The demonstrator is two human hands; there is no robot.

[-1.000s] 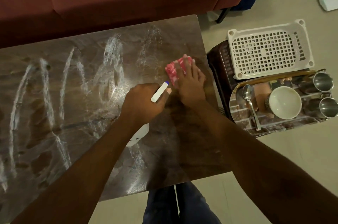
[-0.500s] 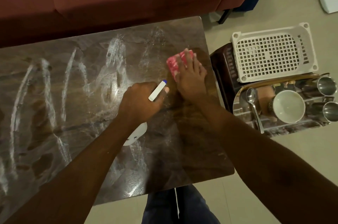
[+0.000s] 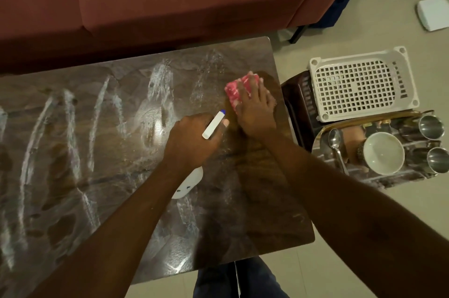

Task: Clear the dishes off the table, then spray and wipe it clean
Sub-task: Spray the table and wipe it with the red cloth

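While we are pressing our right hand (image 3: 255,113) flat, fingers straight, on the pink-and-white cloth (image 3: 236,91) near the far right corner of the dark marbled table (image 3: 255,212), our left hand (image 3: 192,143) is gripping the white spray bottle (image 3: 213,125), curled round its top; its body is mostly hiding under our wrist. Off the right edge, a mirrored tray (image 3: 323,149) is holding a white bowl (image 3: 384,153), steel spoon (image 3: 336,142) and two steel cups (image 3: 431,124). White foam streaks (image 3: 70,122) are covering the tabletop leftward.

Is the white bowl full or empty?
Empty: looking down into the white bowl, only its bare pale inside shows, with no food or liquid.
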